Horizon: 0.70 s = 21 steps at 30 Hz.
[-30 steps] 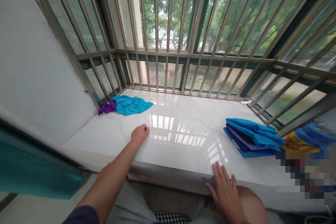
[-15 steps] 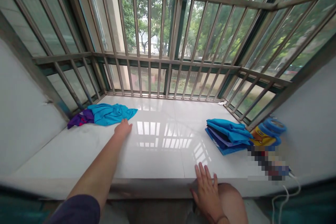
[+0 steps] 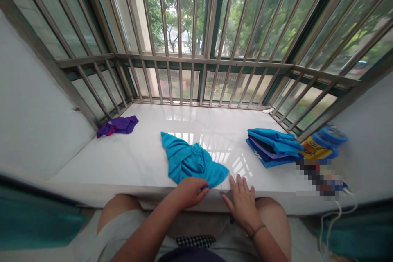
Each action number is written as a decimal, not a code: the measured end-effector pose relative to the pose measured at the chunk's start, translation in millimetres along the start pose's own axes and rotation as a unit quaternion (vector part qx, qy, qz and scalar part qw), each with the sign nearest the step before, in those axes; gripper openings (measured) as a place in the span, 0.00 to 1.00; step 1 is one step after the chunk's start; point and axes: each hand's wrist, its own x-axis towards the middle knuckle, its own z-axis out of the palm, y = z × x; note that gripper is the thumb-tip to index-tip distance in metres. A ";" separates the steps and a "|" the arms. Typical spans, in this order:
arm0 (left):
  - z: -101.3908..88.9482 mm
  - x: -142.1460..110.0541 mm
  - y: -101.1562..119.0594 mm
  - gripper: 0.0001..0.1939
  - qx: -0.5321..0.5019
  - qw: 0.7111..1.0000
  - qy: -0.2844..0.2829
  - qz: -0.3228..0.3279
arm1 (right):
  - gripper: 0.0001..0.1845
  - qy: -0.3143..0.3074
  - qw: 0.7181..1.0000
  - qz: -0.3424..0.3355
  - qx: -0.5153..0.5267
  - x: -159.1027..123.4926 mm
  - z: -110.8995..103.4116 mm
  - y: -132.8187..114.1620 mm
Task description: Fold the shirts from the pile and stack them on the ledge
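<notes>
A crumpled bright blue cloth garment [image 3: 186, 157] lies on the white ledge in front of me, its exact kind hidden by the folds. Curled over its near edge is my left hand [image 3: 192, 191], closed on the fabric, with the fingertips partly hidden. My right hand [image 3: 242, 196] rests at the ledge's front edge, fingers spread and holding nothing, close to the cloth's right corner. Against the left side lies a purple bunched cloth [image 3: 123, 125] with a bit of pink. On the right sits a stack of folded blue and purple clothes [image 3: 273, 147].
A yellow container with a blue lid [image 3: 322, 145] stands by the right wall, near a blurred-out item and white cables [image 3: 330, 223]. Metal bars [image 3: 196, 63] enclose the ledge [image 3: 147, 163] at the back and sides. My knees are under its front edge.
My left hand has pulled the blue garment from the left side toward me and the middle, away from the purple cloth. My right hand stays at the edge. The view tilts slightly down.
</notes>
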 end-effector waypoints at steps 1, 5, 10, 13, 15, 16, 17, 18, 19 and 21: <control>1.6 -4.9 6.9 0.17 -0.019 1.000 0.007 0.021 | 0.42 -0.011 1.000 -0.016 0.012 0.7 -6.3 -8.0; -2.1 -15.7 -4.6 0.22 -0.012 0.998 0.060 0.014 | 0.48 -0.027 0.994 -0.081 0.066 2.4 -26.7 -37.0; -9.8 -31.9 -48.2 0.58 0.076 0.994 0.004 -0.072 | 0.29 0.025 0.965 -0.072 0.250 6.6 -46.2 -39.7; -20.6 -45.7 -57.9 0.65 0.125 0.982 0.004 -0.139 | 0.21 0.075 0.933 -0.009 0.351 6.5 -67.8 -33.7; -30.6 -53.6 -56.6 0.55 0.149 0.974 0.021 -0.171 | 0.19 0.096 0.913 0.029 0.396 4.2 -88.7 -32.5; -36.1 -57.0 -54.6 0.46 0.156 0.971 0.036 -0.177 | 0.18 0.103 0.902 0.042 0.417 2.7 -100.6 -32.9; -41.7 -60.2 -52.2 0.34 0.159 0.970 0.051 -0.176 | 0.18 0.111 0.891 0.054 0.436 1.1 -113.3 -33.6; -47.6 -63.2 -49.5 0.24 0.154 0.971 0.064 -0.168 | 0.18 0.123 0.881 0.068 0.452 -0.3 -126.4 -34.5; -53.9 -66.4 -46.7 0.16 0.144 0.974 0.076 -0.156 | 0.18 0.139 0.871 0.085 0.464 -1.3 -139.7 -35.2; -68.7 -73.7 -40.7 0.09 0.118 0.980 0.099 -0.124 | 0.17 0.166 0.859 0.106 0.472 -1.4 -166.7 -35.0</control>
